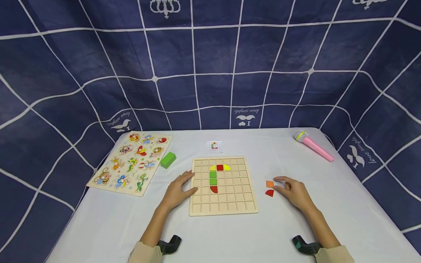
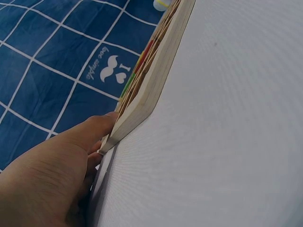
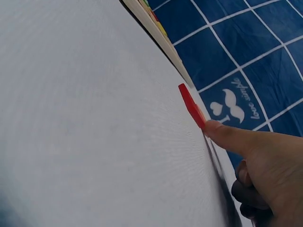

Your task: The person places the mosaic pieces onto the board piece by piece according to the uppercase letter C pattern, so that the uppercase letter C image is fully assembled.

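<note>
A wooden grid board (image 1: 223,204) lies in the middle of the white table, and its edge (image 2: 151,80) shows in the left wrist view. Yellow, red and green pieces (image 1: 213,177) sit in its cells. My left hand (image 1: 180,190) rests flat against the board's left edge with straight fingers (image 2: 102,124) touching the rim. To the right of the board lie a loose orange square (image 1: 269,183) and a red quarter-circle piece (image 1: 269,193). My right hand (image 1: 291,190) is beside them. One fingertip (image 3: 215,128) touches the red piece (image 3: 191,106), and the other fingers are loosely curled.
An animal peg puzzle (image 1: 129,162) lies at the far left with a green block (image 1: 168,160) beside it. A small pattern card (image 1: 214,146) sits behind the board. A pink toy microphone (image 1: 314,145) lies at the back right. Blue checked cloth (image 1: 210,73) surrounds the table.
</note>
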`<act>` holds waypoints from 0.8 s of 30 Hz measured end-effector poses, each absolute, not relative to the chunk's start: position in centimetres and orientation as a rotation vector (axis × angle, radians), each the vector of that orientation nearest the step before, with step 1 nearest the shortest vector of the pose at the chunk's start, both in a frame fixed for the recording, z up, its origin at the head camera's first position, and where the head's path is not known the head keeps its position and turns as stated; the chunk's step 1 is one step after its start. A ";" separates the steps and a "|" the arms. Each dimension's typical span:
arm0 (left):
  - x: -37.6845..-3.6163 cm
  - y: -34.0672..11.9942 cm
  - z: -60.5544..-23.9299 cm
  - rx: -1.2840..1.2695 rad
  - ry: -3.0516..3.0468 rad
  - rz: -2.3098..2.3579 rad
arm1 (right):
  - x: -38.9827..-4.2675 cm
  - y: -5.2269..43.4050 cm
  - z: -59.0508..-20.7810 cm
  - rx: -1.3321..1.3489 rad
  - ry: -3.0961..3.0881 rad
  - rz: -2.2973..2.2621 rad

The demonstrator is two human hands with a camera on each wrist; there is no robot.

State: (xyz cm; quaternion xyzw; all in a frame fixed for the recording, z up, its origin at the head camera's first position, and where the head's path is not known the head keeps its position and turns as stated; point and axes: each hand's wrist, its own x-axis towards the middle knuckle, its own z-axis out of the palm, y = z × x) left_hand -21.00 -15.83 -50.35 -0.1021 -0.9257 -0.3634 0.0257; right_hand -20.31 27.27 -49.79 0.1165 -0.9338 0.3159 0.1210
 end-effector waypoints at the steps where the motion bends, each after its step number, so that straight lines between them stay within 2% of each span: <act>1: -21.0 -15.8 -50.4 -0.314 -2.863 -1.124 | -20.4 27.3 -49.9 0.349 -2.735 0.928; 24: -21.1 -15.9 -50.4 -0.317 -2.864 -1.108 | -21.5 25.9 -49.7 0.414 -2.687 0.859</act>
